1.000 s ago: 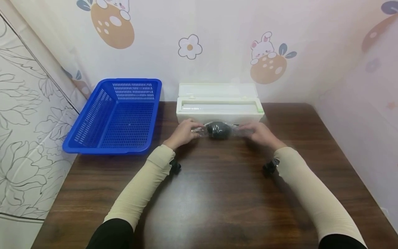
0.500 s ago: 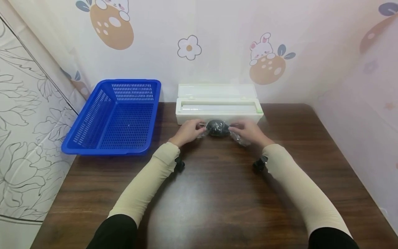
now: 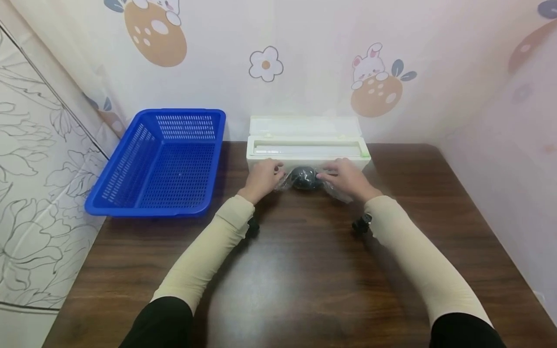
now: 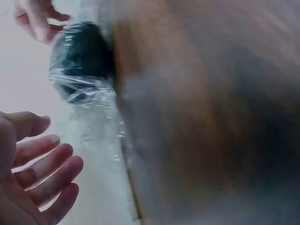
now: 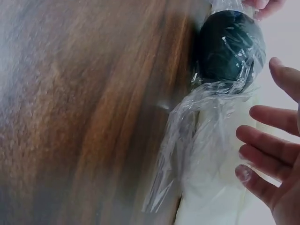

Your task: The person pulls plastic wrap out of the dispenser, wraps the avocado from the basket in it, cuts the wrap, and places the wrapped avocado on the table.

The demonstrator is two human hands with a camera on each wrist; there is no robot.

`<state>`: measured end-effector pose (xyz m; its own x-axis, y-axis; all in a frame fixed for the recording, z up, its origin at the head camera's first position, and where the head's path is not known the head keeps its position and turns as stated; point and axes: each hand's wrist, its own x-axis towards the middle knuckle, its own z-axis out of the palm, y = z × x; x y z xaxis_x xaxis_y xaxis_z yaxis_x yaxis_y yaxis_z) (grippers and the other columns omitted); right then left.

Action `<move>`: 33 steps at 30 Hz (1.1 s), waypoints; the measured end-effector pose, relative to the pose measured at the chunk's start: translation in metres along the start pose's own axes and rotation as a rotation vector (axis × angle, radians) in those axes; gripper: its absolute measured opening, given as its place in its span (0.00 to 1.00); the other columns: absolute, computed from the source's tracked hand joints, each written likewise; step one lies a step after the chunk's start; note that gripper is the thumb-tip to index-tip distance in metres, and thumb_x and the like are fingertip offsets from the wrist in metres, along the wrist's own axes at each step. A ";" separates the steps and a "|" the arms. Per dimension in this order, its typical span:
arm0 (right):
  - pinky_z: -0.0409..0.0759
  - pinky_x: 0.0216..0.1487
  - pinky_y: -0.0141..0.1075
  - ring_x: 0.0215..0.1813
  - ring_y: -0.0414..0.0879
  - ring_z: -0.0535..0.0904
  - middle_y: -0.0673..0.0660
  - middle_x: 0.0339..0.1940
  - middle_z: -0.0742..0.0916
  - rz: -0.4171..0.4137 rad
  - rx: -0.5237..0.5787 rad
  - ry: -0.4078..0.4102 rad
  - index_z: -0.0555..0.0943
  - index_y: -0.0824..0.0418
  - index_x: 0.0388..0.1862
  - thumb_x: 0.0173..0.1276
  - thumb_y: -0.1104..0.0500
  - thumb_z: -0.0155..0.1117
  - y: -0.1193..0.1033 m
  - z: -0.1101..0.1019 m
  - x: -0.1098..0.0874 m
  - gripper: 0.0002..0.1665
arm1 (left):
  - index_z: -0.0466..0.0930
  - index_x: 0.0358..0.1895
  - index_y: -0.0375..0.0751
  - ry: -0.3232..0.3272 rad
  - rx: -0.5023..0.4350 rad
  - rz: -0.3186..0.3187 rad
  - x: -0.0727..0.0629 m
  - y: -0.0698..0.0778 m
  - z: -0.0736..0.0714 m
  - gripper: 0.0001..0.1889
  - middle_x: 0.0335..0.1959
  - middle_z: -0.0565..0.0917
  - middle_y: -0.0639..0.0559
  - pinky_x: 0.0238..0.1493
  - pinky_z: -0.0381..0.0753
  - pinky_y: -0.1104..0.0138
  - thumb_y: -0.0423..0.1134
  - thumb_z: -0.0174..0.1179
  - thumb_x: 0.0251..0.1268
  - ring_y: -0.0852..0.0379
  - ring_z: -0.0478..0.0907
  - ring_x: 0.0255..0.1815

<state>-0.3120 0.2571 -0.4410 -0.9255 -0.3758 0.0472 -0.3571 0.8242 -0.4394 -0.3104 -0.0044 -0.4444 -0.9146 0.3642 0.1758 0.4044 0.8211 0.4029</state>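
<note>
A dark, rounded object (image 3: 304,178), greenish-black and wrapped in clear cling film (image 5: 201,108), lies on the table against the front of a white cling film dispenser (image 3: 304,150). Loose film trails from both its ends; its exact kind is hidden by glare and wrap. My left hand (image 4: 40,173) is beside its left end, fingers spread and loosely bent, holding nothing. On the other side, my right hand (image 5: 276,140) has its fingers apart near the film's right tail, also with nothing between them. In the head view the right fingertips come right up to the wrapped object.
The dispenser's lid (image 3: 304,126) stands raised at the back, against the patterned curtain (image 3: 304,58). A blue slotted basket (image 3: 204,193) sits at the back left of the brown wooden table (image 3: 296,270).
Both hands gripped the stretched film ends a second ago, then moved inward to the wrapped object. Now they have let go, and the film's ends hang loose.
</note>
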 end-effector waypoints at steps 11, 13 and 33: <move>0.68 0.69 0.55 0.65 0.56 0.75 0.59 0.60 0.82 0.086 0.121 -0.166 0.79 0.57 0.58 0.56 0.46 0.75 -0.004 0.003 0.011 0.32 | 0.74 0.62 0.42 -0.203 -0.103 0.094 0.012 0.014 0.006 0.28 0.58 0.81 0.48 0.64 0.74 0.59 0.49 0.67 0.61 0.51 0.76 0.60; 0.66 0.70 0.55 0.66 0.56 0.74 0.59 0.62 0.81 0.090 0.148 -0.189 0.78 0.57 0.59 0.57 0.49 0.75 -0.005 0.004 0.013 0.32 | 0.72 0.62 0.41 -0.207 -0.104 0.099 0.014 0.014 0.009 0.30 0.58 0.80 0.47 0.64 0.73 0.59 0.48 0.69 0.59 0.51 0.76 0.60; 0.69 0.68 0.54 0.63 0.55 0.77 0.59 0.56 0.86 0.053 0.169 -0.274 0.84 0.59 0.53 0.52 0.46 0.77 -0.009 0.001 0.000 0.31 | 0.72 0.63 0.39 -0.441 -0.270 0.114 0.012 0.000 0.005 0.34 0.60 0.80 0.43 0.64 0.74 0.58 0.49 0.72 0.55 0.49 0.77 0.60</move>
<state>-0.3092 0.2495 -0.4376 -0.8658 -0.4527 -0.2129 -0.2618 0.7727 -0.5783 -0.3215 0.0021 -0.4463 -0.7538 0.6422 -0.1389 0.4326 0.6443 0.6307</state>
